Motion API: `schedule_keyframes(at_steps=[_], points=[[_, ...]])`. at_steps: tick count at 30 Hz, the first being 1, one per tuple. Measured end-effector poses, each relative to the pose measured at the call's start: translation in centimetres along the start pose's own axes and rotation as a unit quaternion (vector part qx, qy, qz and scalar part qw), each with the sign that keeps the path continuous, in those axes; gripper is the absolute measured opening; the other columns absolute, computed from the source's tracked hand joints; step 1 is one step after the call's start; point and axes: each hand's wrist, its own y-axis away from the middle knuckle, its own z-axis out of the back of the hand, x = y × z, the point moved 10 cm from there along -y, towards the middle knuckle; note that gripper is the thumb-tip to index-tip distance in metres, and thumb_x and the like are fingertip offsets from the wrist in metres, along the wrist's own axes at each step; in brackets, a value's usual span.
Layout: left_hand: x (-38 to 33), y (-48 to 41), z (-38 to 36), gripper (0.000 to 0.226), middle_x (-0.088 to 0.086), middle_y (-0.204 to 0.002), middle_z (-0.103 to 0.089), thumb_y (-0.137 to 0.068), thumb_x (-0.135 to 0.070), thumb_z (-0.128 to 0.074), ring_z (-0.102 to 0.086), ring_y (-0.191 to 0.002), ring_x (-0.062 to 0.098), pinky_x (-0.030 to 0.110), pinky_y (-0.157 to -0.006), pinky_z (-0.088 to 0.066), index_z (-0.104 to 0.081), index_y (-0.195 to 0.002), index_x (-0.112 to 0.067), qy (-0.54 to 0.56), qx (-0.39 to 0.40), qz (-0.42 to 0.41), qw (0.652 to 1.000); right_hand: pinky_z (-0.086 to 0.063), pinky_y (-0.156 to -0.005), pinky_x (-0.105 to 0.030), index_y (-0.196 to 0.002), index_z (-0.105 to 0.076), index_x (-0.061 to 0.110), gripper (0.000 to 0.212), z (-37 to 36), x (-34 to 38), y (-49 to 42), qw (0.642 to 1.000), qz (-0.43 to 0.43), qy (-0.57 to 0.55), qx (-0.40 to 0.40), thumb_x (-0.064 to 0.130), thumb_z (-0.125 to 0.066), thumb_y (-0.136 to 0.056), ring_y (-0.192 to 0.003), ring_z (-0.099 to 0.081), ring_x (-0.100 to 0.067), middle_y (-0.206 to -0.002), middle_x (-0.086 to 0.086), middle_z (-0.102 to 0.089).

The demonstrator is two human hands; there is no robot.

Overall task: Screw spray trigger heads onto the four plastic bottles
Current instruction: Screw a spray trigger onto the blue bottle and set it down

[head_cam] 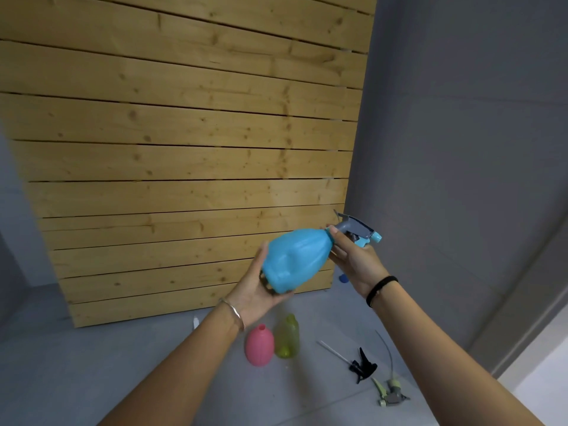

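Holding the blue bottle up in the air, tipped sideways, the left hand cups its bottom with fingers curled round it. The right hand wraps thumb and fingers round the gray trigger head at the bottle's neck. A pink bottle and a green bottle stand near, on the floor.

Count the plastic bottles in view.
3: blue bottle held by the left hand and right hand; pink bottle and green bottle side by side on the floor. A blue shape behind that hand may be a fourth.
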Motion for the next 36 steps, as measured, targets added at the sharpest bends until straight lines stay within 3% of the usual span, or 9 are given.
schedule_keyframes(at_steps=[3,6,8,10,13,18,24,30,36], points=[[3.4,0.5,0.7,0.086,0.021,-0.133,-0.052,-0.071,-0.077,-0.041,-0.056,-0.11,0.042,0.054,-0.081,-0.054,-0.05,-0.126,-0.011,0.001,-0.022,0.137,0.99,-0.056,-0.08,-0.021,-0.105,-0.068,0.009,0.028,-0.7,-0.4,0.2,0.999,-0.007,0.045,0.026,0.025,-0.068,-0.082,-0.103,-0.068,-0.016,-0.113,-0.007,-0.071],[1.4,0.2,0.8,0.069,0.014,-0.136,-0.052,-0.071,-0.052,-0.067,-0.059,-0.109,0.03,0.046,-0.082,-0.055,-0.049,-0.127,-0.016,-0.028,-0.036,0.03,0.999,-0.056,-0.08,-0.021,-0.113,-0.064,0.006,0.036,-0.3,-0.5,0.1,0.999,-0.015,0.042,0.008,0.026,-0.067,-0.084,-0.106,-0.067,-0.017,-0.117,-0.009,-0.069],[-0.9,0.5,0.1,0.088,0.01,-0.135,-0.053,-0.046,-0.04,-0.088,-0.059,-0.108,0.024,0.044,-0.085,-0.054,-0.052,-0.124,-0.02,-0.032,-0.02,-0.046,0.998,-0.055,-0.081,-0.022,-0.122,-0.057,0.003,0.043,0.4,-0.8,0.1,1.0,-0.03,0.003,-0.009,0.026,-0.064,-0.086,-0.111,-0.063,-0.019,-0.12,-0.01,-0.066],[-0.3,0.6,-0.1,0.101,0.011,-0.131,-0.054,-0.034,-0.053,-0.087,-0.057,-0.113,0.029,0.052,-0.087,-0.052,-0.052,-0.123,-0.02,-0.027,-0.007,-0.006,1.0,-0.055,-0.081,-0.023,-0.123,-0.057,0.002,0.043,0.3,-0.8,0.2,0.999,-0.037,-0.011,-0.002,0.024,-0.064,-0.086,-0.112,-0.063,-0.02,-0.121,-0.011,-0.066],[2.8,1.0,0.2,0.099,0.023,-0.129,-0.052,-0.047,-0.072,-0.065,-0.055,-0.115,0.04,0.056,-0.088,-0.051,-0.048,-0.126,-0.014,-0.031,-0.016,0.106,0.994,-0.057,-0.075,-0.02,-0.11,-0.066,0.005,0.032,-0.6,-1.1,0.4,0.999,-0.042,0.013,0.02,0.023,-0.068,-0.083,-0.106,-0.066,-0.017,-0.117,-0.009,-0.069],[-0.7,0.7,0.1,0.111,0.013,-0.135,-0.053,-0.032,-0.04,-0.093,-0.058,-0.114,0.032,0.046,-0.078,-0.058,-0.047,-0.131,-0.019,-0.054,-0.022,-0.026,0.998,-0.057,-0.074,-0.02,-0.119,-0.06,0.004,0.045,-0.6,-0.7,0.3,0.999,-0.033,-0.032,0.018,0.025,-0.068,-0.081,-0.106,-0.066,-0.017,-0.115,-0.008,-0.069],[0.5,1.7,-0.9,0.089,0.012,-0.107,-0.071,-0.038,-0.045,-0.09,-0.069,-0.095,0.028,0.044,-0.072,-0.058,-0.057,-0.117,-0.018,-0.051,0.025,0.032,0.998,-0.055,-0.073,-0.019,-0.107,-0.066,0.012,0.042,-1.5,0.5,0.5,0.999,0.002,0.006,0.048,0.034,-0.073,-0.072,-0.107,-0.066,-0.016,-0.114,-0.006,-0.071],[-2.6,2.0,-1.8,0.07,0.009,-0.12,-0.065,-0.049,-0.049,-0.078,-0.065,-0.105,0.025,0.038,-0.069,-0.058,-0.06,-0.113,-0.026,-0.154,-0.043,-0.086,0.983,-0.051,-0.094,-0.031,-0.103,-0.065,0.013,0.024,-1.3,0.8,0.2,0.999,0.0,-0.04,0.03,0.028,-0.065,-0.084,-0.111,-0.063,-0.022,-0.117,-0.011,-0.066],[-4.4,2.6,-1.9,0.08,0.01,-0.122,-0.063,-0.049,-0.047,-0.079,-0.065,-0.104,0.025,0.038,-0.069,-0.058,-0.054,-0.121,-0.022,-0.191,-0.056,-0.152,0.968,-0.054,-0.088,-0.025,-0.11,-0.06,0.007,0.031,-2.1,1.1,0.2,0.998,-0.007,-0.054,0.036,0.027,-0.062,-0.086,-0.102,-0.065,-0.019,-0.113,-0.012,-0.065]])
